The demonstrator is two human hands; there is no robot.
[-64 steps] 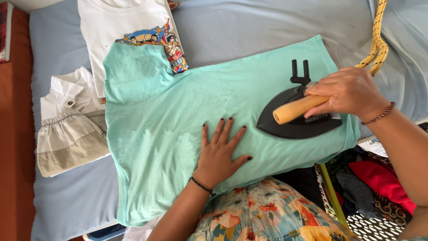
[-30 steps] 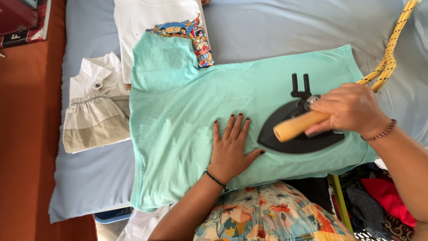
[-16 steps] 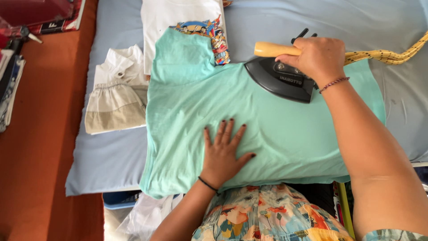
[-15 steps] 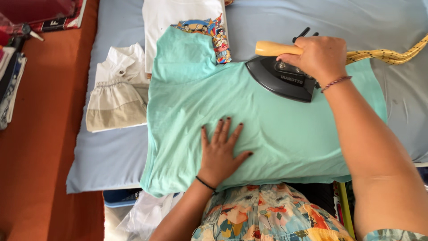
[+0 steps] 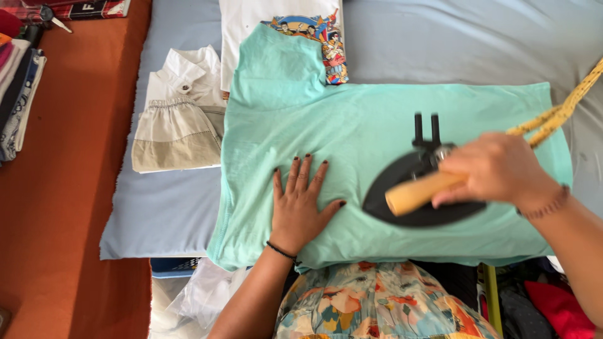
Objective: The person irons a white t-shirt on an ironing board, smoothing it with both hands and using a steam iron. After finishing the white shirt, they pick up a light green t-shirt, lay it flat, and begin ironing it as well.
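A mint green t-shirt (image 5: 352, 125) lies spread flat on a pale blue padded sheet (image 5: 169, 213). My left hand (image 5: 300, 199) rests palm down on the shirt's lower middle, fingers spread. My right hand (image 5: 496, 168) grips the wooden handle of a black iron (image 5: 414, 199), which sits on the shirt to the right of my left hand. A yellow braided cord (image 5: 559, 113) runs from the iron up to the right edge.
A folded white and beige garment (image 5: 179, 119) lies left of the shirt. A white t-shirt with a colourful print (image 5: 276, 22) lies above it. Orange floor (image 5: 69, 188) and stacked clothes (image 5: 16, 94) are at the left. Floral fabric (image 5: 377, 301) covers my lap.
The iron has slid from the shirt's upper part near the sleeve down and right to its lower right area. My left hand has stayed pressed on the shirt.
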